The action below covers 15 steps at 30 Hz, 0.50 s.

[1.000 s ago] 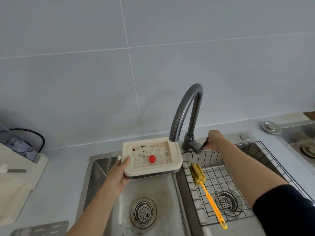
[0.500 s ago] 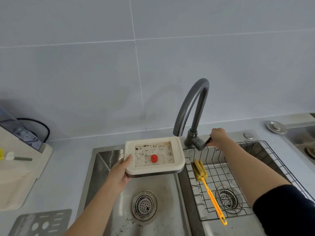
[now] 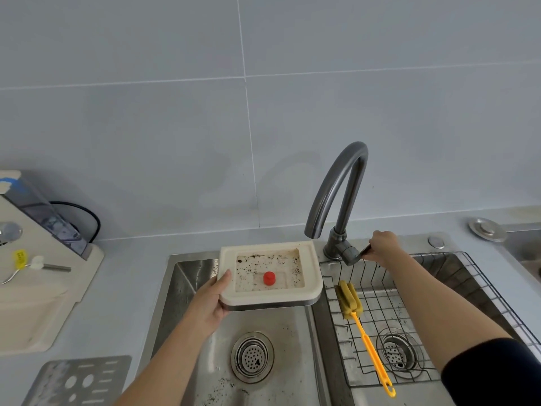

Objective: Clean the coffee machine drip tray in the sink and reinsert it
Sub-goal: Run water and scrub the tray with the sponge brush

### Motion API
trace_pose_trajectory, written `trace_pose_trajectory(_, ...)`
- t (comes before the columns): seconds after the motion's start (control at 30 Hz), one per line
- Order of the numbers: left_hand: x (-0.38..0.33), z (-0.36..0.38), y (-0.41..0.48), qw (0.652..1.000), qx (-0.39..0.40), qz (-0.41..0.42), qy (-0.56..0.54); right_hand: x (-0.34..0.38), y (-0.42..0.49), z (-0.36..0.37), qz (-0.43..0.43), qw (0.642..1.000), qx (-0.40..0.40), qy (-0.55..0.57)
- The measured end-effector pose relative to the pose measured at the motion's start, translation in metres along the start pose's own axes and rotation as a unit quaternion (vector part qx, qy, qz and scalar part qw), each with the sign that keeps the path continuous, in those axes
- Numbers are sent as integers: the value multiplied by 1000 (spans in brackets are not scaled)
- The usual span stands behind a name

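Left hand [image 3: 209, 306] grips the drip tray [image 3: 270, 275] level, cavity upward, long axis parallel to the sink's [image 3: 164, 303] back edge; right hand [image 3: 382, 246] grasps the faucet lever [image 3: 361, 252].

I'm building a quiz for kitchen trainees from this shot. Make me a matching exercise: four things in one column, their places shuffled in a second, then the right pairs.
Things
1. drip tray
2. yellow brush
3. faucet lever
4. perforated metal plate

Places
A. flat on the counter
B. lying in the wire basket
C. gripped by the right hand
D. held by the left hand above the left basin

Pairs: 1-D, 2-B, 3-C, 4-A
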<state>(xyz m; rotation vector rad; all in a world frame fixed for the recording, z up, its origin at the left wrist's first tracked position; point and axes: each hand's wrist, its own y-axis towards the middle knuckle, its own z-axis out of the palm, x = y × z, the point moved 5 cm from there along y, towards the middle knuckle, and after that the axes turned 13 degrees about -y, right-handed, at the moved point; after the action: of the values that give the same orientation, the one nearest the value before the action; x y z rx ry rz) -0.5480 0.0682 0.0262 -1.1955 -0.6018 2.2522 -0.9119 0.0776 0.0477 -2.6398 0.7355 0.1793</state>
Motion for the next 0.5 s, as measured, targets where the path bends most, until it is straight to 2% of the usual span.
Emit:
trace_pose_trajectory(0.3, 1, -4, -5, 1000, -14, 6, 0, -1, -3, 3, -1, 999, -8, 47)
trace_pose_trajectory(0.5, 2, -6, -7, 1000, -15, 6, -9, -1, -4, 3, 3, 999, -22, 34)
